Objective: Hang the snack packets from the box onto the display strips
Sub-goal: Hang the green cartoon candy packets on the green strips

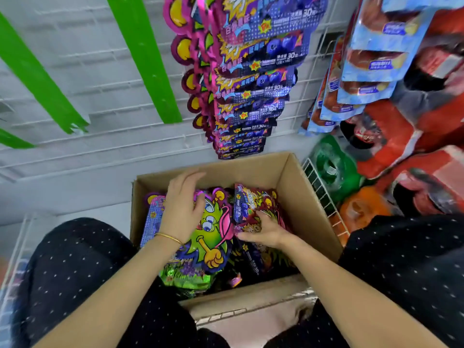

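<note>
An open cardboard box [296, 182] stands between my knees, full of bright snack packets. On top lies a green cartoon-face packet [211, 237]. My left hand [182, 209] rests flat over its upper left part with the fingers spread. My right hand [263, 231] grips a bundle of dark red and purple packets [253, 202] at the box's right side. Above the box a display strip full of purple blueberry packets [251, 91] hangs on the white wire wall. Two bare green display strips [145, 59] hang to its left.
Blue and red snack bags [371, 59] hang at the upper right, with red, green and orange bags [391, 151] stacked in a wire basket [324, 197] right of the box. My knees in dark dotted trousers [75, 259] flank the box.
</note>
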Motion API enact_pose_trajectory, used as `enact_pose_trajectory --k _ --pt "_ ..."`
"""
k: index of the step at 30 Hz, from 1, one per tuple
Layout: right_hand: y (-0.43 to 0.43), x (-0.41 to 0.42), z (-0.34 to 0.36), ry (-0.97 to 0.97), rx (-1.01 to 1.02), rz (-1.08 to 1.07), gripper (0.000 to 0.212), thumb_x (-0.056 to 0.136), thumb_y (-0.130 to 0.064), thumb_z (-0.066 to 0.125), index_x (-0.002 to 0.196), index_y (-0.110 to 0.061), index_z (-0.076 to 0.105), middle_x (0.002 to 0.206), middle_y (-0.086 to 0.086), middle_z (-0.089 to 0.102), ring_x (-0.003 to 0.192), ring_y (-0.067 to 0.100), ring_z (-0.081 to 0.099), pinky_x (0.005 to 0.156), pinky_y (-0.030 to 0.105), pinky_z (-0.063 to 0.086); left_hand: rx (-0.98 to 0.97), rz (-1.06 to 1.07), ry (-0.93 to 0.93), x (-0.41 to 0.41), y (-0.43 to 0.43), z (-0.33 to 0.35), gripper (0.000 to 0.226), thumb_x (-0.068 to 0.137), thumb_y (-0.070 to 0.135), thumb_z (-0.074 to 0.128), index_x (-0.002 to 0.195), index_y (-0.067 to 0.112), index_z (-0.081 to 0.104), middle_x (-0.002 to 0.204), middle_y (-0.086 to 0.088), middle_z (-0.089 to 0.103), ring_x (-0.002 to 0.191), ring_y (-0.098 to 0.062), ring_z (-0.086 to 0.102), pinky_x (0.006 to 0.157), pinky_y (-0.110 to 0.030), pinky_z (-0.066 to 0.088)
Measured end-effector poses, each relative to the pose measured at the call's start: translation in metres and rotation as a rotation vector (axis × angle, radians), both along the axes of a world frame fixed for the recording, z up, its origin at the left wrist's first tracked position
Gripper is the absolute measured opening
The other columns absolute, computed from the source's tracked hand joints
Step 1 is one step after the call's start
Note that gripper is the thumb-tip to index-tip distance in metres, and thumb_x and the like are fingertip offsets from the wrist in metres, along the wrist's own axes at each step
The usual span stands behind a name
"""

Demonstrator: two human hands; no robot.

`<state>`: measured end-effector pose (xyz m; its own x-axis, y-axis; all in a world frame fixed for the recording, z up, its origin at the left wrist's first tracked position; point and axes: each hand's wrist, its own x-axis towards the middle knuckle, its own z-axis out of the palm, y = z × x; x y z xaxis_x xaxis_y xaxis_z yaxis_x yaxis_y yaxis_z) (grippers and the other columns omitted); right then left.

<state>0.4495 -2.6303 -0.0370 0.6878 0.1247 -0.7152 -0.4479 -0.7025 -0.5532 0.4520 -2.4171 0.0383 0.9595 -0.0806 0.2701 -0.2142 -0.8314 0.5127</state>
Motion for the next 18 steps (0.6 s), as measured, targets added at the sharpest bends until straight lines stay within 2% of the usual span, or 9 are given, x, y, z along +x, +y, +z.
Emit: enact_pose_trajectory --k 4,8,10,12,14,15,16,18 --pt "0.011 -0.010 -0.014 -0.005 -0.176 0.111 0.123 0.061 -0.063 0.074 0.148 -0.028 -0.005 0.156 0.015 -0.006 0.143 0.037 0.002 0.117 0.047 0.015 -0.030 0.033 0.000 0.000 0.002 -0.002 0.042 0.082 0.004 0.054 0.124 0.009 0.052 0.128 -0.011 0.051 0.120 -0.025 0.041 0.103 -0.016 0.017" --pt "0.010 -0.011 -0.014 -0.045 -0.229 0.143 0.121 0.063 -0.060 0.074 0.148 -0.023 -0.003 0.156 0.016 -0.003 0.142 0.040 0.008 0.115 0.047 0.021 -0.043 0.031 0.025 0.000 -0.003 -0.002 0.042 0.085 0.003 0.054 0.126 0.010 0.050 0.130 -0.009 0.049 0.122 -0.023 0.039 0.102 -0.011 0.013" --pt "0.009 -0.013 -0.009 -0.084 -0.232 0.162 0.104 0.069 -0.056 0.070 0.145 -0.013 0.013 0.152 0.020 0.016 0.137 0.037 0.025 0.111 0.043 0.031 -0.050 0.030 0.042 -0.001 -0.005 -0.002 0.042 0.086 0.005 0.054 0.127 0.011 0.050 0.132 -0.007 0.048 0.123 -0.020 0.037 0.103 -0.011 0.013" --pt "0.005 -0.011 0.000 -0.205 -0.252 0.181 0.066 0.079 -0.046 0.060 0.126 -0.004 0.039 0.132 0.018 0.044 0.119 0.034 0.047 0.096 0.036 0.043 -0.066 0.026 0.046 -0.001 -0.005 -0.002 0.042 0.086 0.005 0.054 0.127 0.012 0.050 0.133 -0.007 0.047 0.124 -0.019 0.036 0.104 -0.012 0.014" --pt "0.001 -0.010 0.018 -0.324 -0.306 0.198 0.031 0.089 -0.031 0.049 0.103 -0.003 0.051 0.112 0.020 0.058 0.105 0.036 0.056 0.081 0.035 0.044 -0.127 0.014 0.063 -0.002 -0.009 0.000 0.041 0.087 0.004 0.052 0.127 0.013 0.049 0.131 -0.007 0.048 0.123 -0.021 0.040 0.108 -0.020 0.023" --pt "-0.002 -0.009 0.028 -0.360 -0.339 0.186 0.023 0.091 -0.024 0.045 0.097 -0.003 0.053 0.108 0.021 0.060 0.103 0.038 0.057 0.078 0.035 0.044 -0.184 0.008 0.092 -0.002 -0.011 0.002 0.040 0.087 0.004 0.051 0.127 0.014 0.049 0.128 -0.007 0.048 0.120 -0.021 0.044 0.106 -0.025 0.031" --pt "-0.005 -0.008 0.039 -0.390 -0.379 0.165 0.022 0.092 -0.019 0.043 0.096 -0.001 0.055 0.108 0.022 0.061 0.102 0.040 0.057 0.079 0.036 0.044 -0.243 0.007 0.139 -0.003 -0.015 0.005 0.039 0.089 0.005 0.050 0.126 0.014 0.048 0.126 -0.007 0.050 0.113 -0.019 0.049 0.099 -0.025 0.038" --pt "-0.014 -0.002 0.065 -0.449 -0.466 0.120 0.024 0.094 -0.017 0.041 0.100 0.001 0.057 0.109 0.022 0.062 0.104 0.040 0.057 0.081 0.037 0.045 -0.377 0.014 0.297 -0.002 -0.024 0.013 0.033 0.092 0.008 0.048 0.125 0.013 0.049 0.124 -0.008 0.053 0.101 -0.013 0.054 0.081 -0.012 0.044"
